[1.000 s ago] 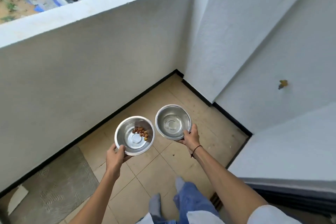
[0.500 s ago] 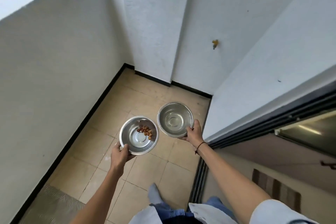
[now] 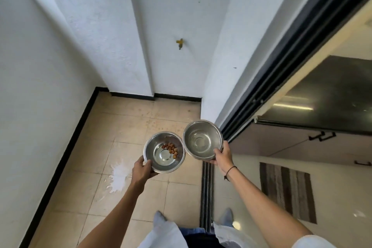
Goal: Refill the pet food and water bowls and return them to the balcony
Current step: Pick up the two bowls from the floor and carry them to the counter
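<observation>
- While only a few kibble pieces [image 3: 170,148] lie in it, the food bowl [image 3: 164,152] sits gripped at its seven o'clock rim by the left hand [image 3: 142,170], fingers curled.
- Touching it at two o'clock, the water bowl [image 3: 203,140] looks nearly dry; the right hand [image 3: 222,156] clasps its rim.
- Both refills remain, judging by this; the doorway track [image 3: 206,193] lies underfoot.

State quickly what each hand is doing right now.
Left hand: grips the kibble bowl by its rim.
Right hand: grips the other bowl.
</observation>
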